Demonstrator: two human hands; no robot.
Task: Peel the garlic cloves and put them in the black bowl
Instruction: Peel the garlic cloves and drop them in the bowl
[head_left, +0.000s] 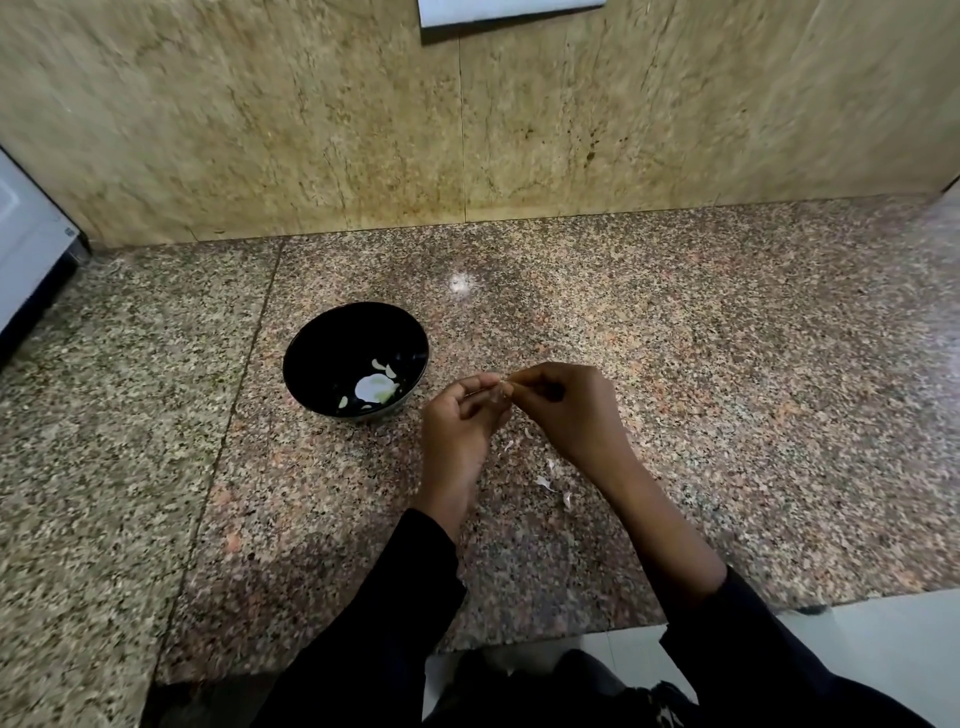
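Left hand (457, 415) and right hand (558, 402) are meeting just right of the black bowl (311, 343), fingertips pinching one garlic clove (503, 391) between them, above the counter (727, 364). Clove is mostly hiding behind the fingers; pale, papery skin showing. Risk: small, slick clove slipping out and dropping among the skin scraps (545, 482) below. Bowl is already holding a few peeled cloves (383, 370), pale, cream-white.

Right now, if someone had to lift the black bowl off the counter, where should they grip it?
Pinch the rim of the black bowl on its far left side. It sits upright and open, and that side is clear of both hands working beside its right edge.
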